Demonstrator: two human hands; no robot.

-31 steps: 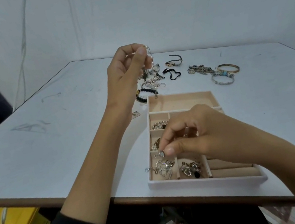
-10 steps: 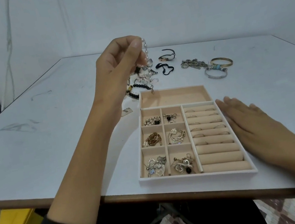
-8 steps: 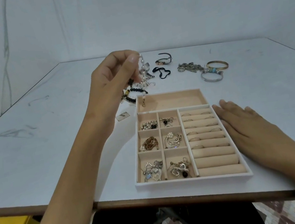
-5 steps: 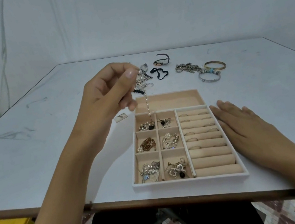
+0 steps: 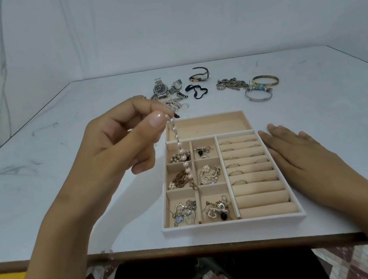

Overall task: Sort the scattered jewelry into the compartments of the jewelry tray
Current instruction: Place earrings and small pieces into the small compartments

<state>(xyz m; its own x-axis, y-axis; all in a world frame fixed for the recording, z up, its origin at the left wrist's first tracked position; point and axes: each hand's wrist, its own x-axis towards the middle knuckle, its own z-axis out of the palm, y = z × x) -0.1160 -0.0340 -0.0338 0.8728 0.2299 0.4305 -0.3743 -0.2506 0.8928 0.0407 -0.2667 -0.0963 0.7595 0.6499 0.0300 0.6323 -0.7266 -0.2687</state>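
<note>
Here left hand (image 5: 115,146) fingers pinch pearl strand (image 5: 181,149) over tray (image 5: 232,222); right hand (image 5: 304,157) flat.

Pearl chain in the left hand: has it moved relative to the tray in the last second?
Yes. The pearl chain has come toward the near side: it hung at the jewelry tray's far long compartment, and now dangles from the left hand over the left small compartments.

Bench (image 5: 63,185): smooth matt white top, scuffed, brown wood-look edge. Tray (image 5: 232,223): white rim, matt beige velvety lining. Bracelet (image 5: 181,149): glossy pearl-like beads. Watch (image 5: 160,90): shiny metal. Bangle (image 5: 265,80): polished gold-coloured metal.
</note>
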